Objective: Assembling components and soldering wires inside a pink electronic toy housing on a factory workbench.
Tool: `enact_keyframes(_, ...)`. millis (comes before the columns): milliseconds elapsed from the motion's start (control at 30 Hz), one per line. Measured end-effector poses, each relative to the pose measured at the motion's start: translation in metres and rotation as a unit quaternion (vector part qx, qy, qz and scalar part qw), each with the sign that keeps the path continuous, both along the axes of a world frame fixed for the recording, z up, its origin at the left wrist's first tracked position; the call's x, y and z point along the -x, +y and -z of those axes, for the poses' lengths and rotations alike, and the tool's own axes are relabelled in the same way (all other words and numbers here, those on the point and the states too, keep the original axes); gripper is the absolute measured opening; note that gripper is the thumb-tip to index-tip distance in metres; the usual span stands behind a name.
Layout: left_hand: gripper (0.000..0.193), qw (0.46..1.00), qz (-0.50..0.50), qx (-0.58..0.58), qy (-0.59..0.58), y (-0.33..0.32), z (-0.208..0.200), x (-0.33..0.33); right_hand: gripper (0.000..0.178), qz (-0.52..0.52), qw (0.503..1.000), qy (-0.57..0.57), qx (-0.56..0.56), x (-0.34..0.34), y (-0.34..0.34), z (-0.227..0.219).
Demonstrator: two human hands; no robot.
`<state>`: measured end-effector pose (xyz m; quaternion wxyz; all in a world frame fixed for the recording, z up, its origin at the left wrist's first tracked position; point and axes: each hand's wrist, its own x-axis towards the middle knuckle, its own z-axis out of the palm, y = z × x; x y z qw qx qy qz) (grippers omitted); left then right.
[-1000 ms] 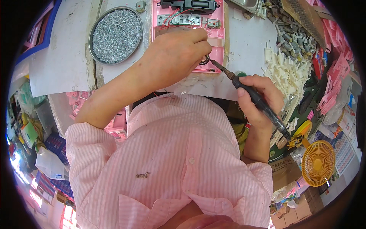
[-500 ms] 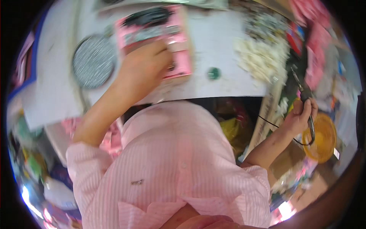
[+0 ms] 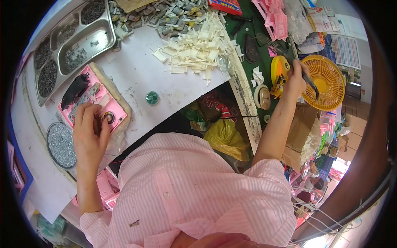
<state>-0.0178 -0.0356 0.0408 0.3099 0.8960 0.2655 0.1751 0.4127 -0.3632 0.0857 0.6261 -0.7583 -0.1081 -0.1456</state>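
My left hand [image 3: 89, 126] rests over an open pink plastic casing [image 3: 117, 108], fingers spread, with the thumb on a small round metal-rimmed part [image 3: 108, 117] inside it. A black plastic part [image 3: 75, 90] and thin wires lie across the casing's far end. Out to the right, my right hand [image 3: 295, 79] is closed around a soldering iron [image 3: 308, 79]; its dark cord end curves down over a yellow basket. The iron's front end points toward a coiled spring holder [image 3: 266, 41]; whether the tip is inside cannot be made out. A round green container [image 3: 152, 98] stands on the white tabletop.
A steel compartment tray [image 3: 108, 35] of small screws sits at the far left, a round dish of silvery pieces [image 3: 62, 145] nearer. White plastic parts [image 3: 198, 49] and grey motor-like parts [image 3: 165, 18] are heaped behind. The yellow basket [image 3: 326, 80] is at right.
The view has turned to the right. My right hand has carried the soldering iron to the spring holder. My left hand stays at the pink casing, its fingers now more spread.
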Motion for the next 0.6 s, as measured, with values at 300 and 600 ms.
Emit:
enact_keyframes(300, 0.020, 0.999, 0.015, -0.033, 0.005, 0.005, 0.017, 0.003, 0.055, -0.227, 0.899, 0.311, -0.207, 0.072, 0.031, 0.051)
enact_keyframes(600, 0.025, 0.987, -0.021, 0.140, -0.073, -0.009, 0.014, 0.040, 0.029, -0.594, 0.750, -0.183, 0.225, 0.232, 0.180, 0.058)
